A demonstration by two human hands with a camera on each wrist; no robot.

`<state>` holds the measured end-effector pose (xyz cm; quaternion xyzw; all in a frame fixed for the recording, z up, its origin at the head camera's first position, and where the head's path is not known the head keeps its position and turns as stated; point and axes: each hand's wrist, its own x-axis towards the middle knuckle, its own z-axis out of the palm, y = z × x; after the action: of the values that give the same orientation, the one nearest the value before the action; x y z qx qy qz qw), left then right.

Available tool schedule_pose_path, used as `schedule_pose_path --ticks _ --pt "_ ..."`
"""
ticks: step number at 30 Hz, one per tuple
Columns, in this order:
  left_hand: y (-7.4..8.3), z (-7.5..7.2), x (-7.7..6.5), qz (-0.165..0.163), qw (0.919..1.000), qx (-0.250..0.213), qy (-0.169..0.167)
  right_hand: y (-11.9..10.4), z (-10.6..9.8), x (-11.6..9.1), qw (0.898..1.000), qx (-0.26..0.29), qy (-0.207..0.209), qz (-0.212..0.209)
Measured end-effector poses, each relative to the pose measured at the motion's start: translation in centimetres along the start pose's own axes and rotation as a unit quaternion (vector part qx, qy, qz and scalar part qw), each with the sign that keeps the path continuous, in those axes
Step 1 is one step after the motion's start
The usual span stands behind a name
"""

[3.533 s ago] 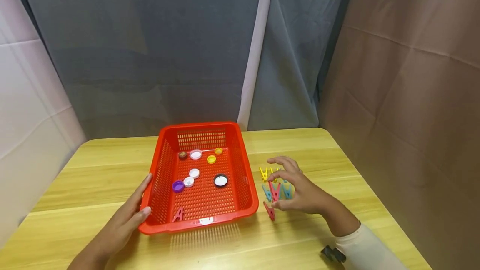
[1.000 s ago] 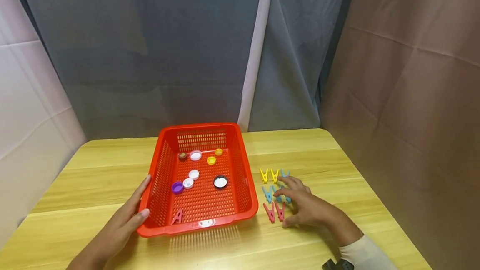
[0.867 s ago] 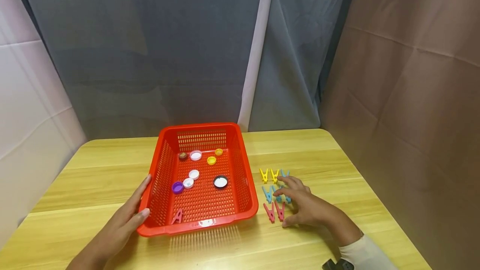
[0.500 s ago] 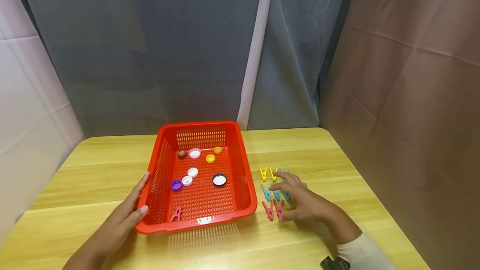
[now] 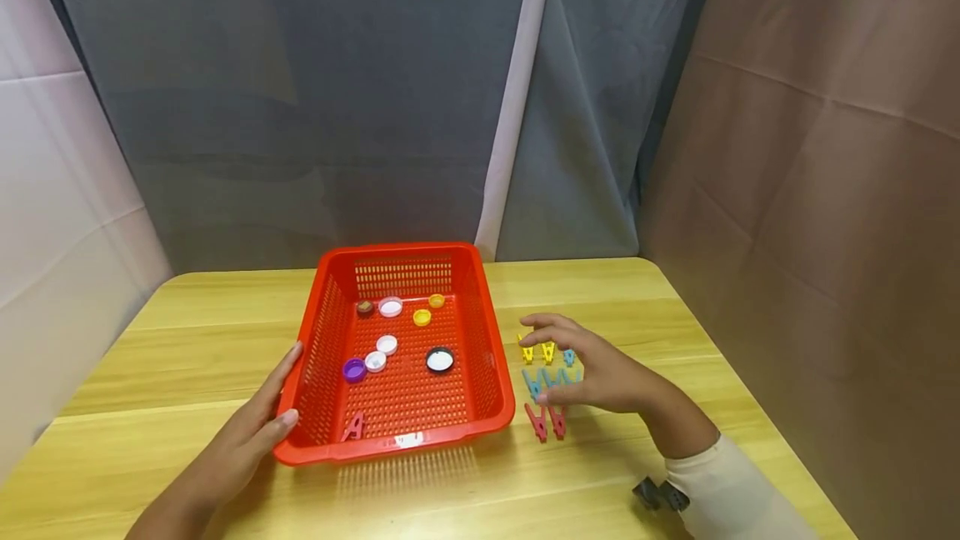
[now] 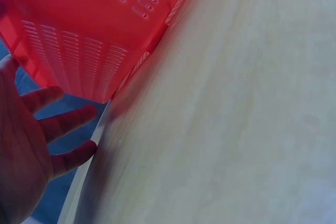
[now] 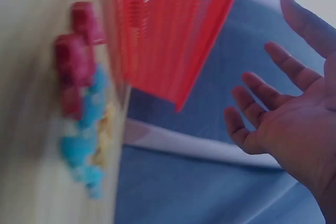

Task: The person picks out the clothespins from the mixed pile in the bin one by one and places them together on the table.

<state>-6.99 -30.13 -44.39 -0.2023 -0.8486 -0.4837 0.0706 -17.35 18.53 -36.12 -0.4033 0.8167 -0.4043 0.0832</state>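
In the head view my left hand (image 5: 247, 436) rests with fairly straight fingers against the left side of a red plastic basket (image 5: 405, 442). The left wrist view shows those fingers (image 6: 68, 124) spread beside the basket wall. My right hand (image 5: 600, 369) hovers over rows of clothespins, thumb and fingers apart and nothing between them. Two yellow clothespins (image 5: 548, 352) and a blue one form the far row. Blue clothespins (image 5: 532, 386), partly behind my thumb, make the middle row. Two pink clothespins (image 5: 557, 423) lie nearest me.
Inside the basket lie several bottle caps, among them a purple cap (image 5: 355, 370), a yellow cap (image 5: 422, 317) and a black-rimmed cap (image 5: 439, 360), plus a pink clothespin (image 5: 353, 427). Grey curtains (image 5: 375, 107) stand behind the wooden table (image 5: 202, 340).
Earlier my right hand held a pink clothespin, which now lies beside the other pink one. Since then the hand has dropped low by the rows, then risen and shifted away from me. My left hand stays put.
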Motion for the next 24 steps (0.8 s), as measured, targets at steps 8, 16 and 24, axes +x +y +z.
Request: schedule_pose_path --ticks 8,16,24 --pt "0.3 0.1 0.0 -0.004 1.0 -0.003 -0.002 -3.8 -0.2 3.3 0.997 0.014 -0.041 -0.062" --pt "0.1 -0.1 -0.2 -0.003 1.0 0.009 0.002 -6.7 0.8 6.6 0.994 0.023 -0.078 -0.072" --pt "0.2 0.0 0.0 -0.006 0.9998 0.018 0.003 -8.1 3.5 9.7 0.983 0.003 -0.165 -0.084"
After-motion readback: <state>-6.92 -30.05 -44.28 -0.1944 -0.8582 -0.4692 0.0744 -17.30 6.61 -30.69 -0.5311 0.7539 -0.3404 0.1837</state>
